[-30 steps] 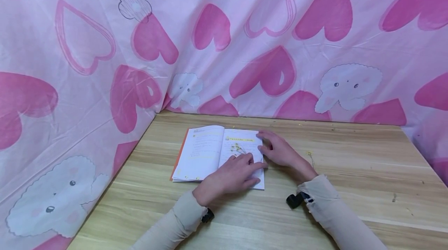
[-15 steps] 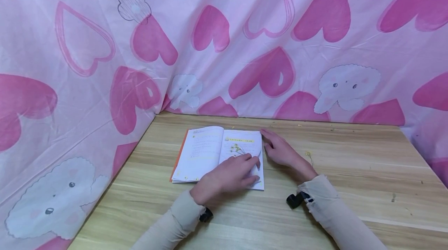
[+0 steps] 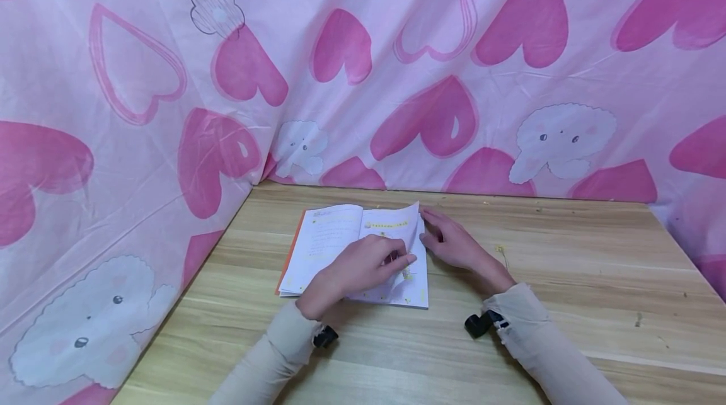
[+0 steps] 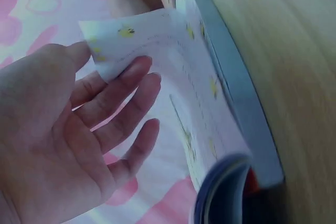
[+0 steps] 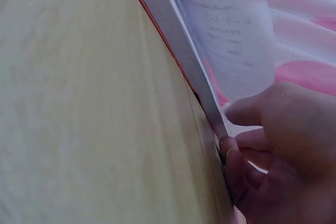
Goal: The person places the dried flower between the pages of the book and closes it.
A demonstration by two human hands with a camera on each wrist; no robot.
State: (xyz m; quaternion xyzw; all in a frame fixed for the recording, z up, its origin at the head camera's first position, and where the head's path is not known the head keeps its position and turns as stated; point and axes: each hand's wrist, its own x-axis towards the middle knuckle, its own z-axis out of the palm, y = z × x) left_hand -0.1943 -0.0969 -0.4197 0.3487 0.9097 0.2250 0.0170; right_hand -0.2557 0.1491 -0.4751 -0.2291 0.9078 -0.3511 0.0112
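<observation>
A book (image 3: 326,247) with an orange cover lies open on the wooden table. My left hand (image 3: 363,260) pinches the free edge of its right-hand page (image 4: 121,32) between thumb and fingers; the page curves up off the pages below. In the left wrist view, a thin sprig with small yellow flowers (image 4: 187,140) shows against the page. In the head view, my left hand partly hides the yellow flowers. My right hand (image 3: 450,241) holds the book's right edge, thumb by the page and fingertips at the side of the page block (image 5: 197,61).
Right of my right hand, a loose sprig with a yellow flower (image 3: 500,249) lies on the table (image 3: 578,304). Small bits of plant are scattered further right and toward the back. A pink heart-patterned cloth (image 3: 420,102) hangs behind and to the left.
My left hand has drawn back to the left and lifted the right page's edge, which lay flat before. My right hand stays by the book's right edge, shifting slightly.
</observation>
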